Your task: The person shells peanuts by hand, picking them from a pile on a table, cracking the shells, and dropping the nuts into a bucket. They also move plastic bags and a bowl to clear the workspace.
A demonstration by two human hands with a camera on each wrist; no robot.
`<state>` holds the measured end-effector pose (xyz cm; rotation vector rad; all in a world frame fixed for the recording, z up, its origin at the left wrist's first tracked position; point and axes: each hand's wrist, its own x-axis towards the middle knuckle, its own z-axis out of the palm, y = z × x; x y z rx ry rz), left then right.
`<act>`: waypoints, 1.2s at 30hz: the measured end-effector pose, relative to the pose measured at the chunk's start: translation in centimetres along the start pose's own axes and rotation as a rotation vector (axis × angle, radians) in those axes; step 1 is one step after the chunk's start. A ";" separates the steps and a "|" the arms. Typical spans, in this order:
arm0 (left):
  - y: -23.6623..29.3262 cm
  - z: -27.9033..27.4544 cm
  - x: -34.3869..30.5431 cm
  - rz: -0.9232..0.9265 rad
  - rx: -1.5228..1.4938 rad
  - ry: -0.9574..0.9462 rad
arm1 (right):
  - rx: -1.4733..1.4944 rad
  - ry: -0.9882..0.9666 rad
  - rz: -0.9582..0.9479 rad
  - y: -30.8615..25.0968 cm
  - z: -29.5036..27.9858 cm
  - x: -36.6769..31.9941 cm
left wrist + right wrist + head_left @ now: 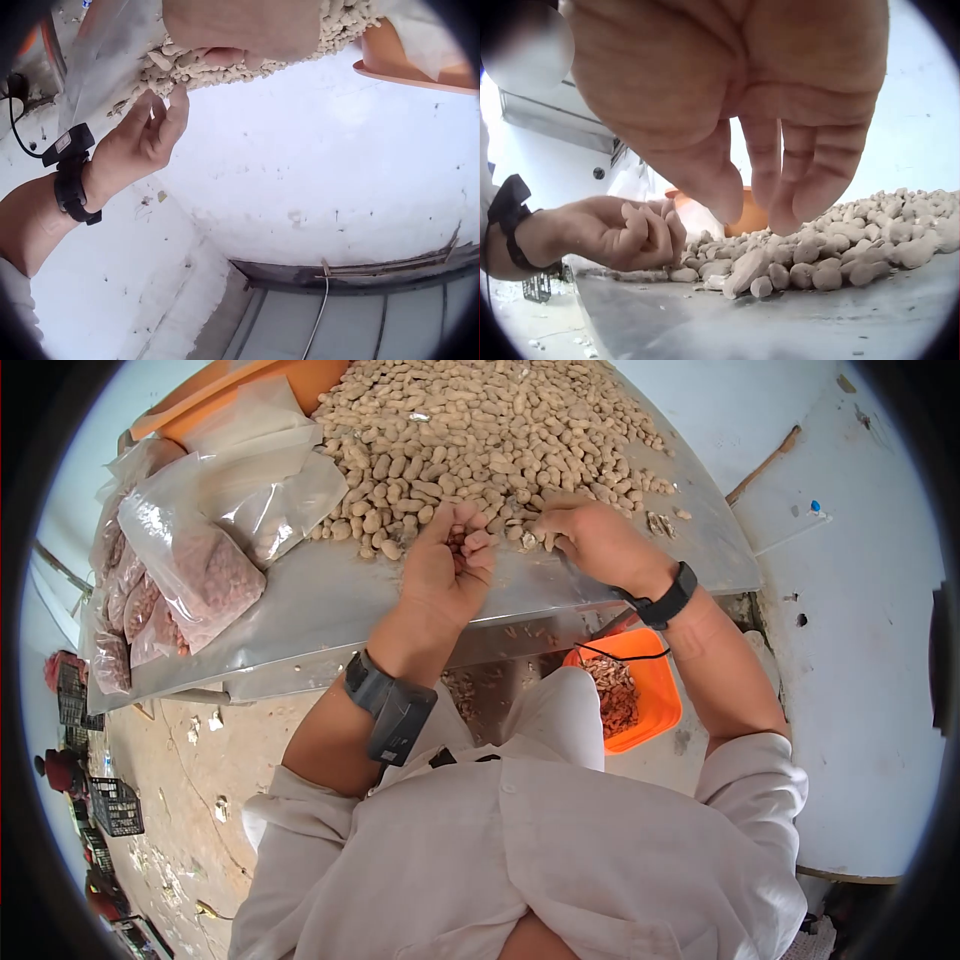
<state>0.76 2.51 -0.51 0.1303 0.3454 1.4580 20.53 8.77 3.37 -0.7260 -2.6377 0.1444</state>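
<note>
My left hand (446,572) is palm up at the near edge of the peanut pile (500,435), its fingers curled round several reddish shelled peanuts (459,548). To its right, my right hand (605,542) reaches down at the pile's edge. In the right wrist view the thumb and fingers of this hand (757,105) point downward with a gap between them, just over the unshelled peanuts (817,262); nothing shows between them. Cracked shells (660,524) lie on the metal table (330,600), right of the right hand.
Clear plastic bags (205,575) of pinkish peanuts stand on the table's left side, before an orange basin (310,382). Below the table's front edge, by the person's knee, an orange bucket (660,710) holds reddish bits and shells. Black crates (116,807) stand on the floor far left.
</note>
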 end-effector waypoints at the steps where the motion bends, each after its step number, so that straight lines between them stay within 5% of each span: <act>1: 0.2 -0.1 -0.1 -0.009 0.009 -0.024 | -0.007 -0.025 0.018 0.3 0.2 0.3; 5: -0.1 -0.2 0.1 0.035 0.096 -0.051 | 0.068 -0.004 0.090 0.6 -0.1 0.9; 8: -0.9 0.5 -0.2 0.058 0.214 -0.028 | 0.402 0.221 0.223 0.7 0.4 1.0; 11: -1.6 1.4 -0.5 0.089 0.320 -0.020 | 0.950 0.244 0.552 -1.6 -0.6 1.4; 14: -1.9 1.7 -0.3 0.118 0.423 -0.070 | 1.135 0.256 0.480 -2.5 0.2 1.3; 36: -2.4 1.4 0.5 0.353 0.652 -0.077 | 0.825 0.283 0.520 -4.4 1.6 2.1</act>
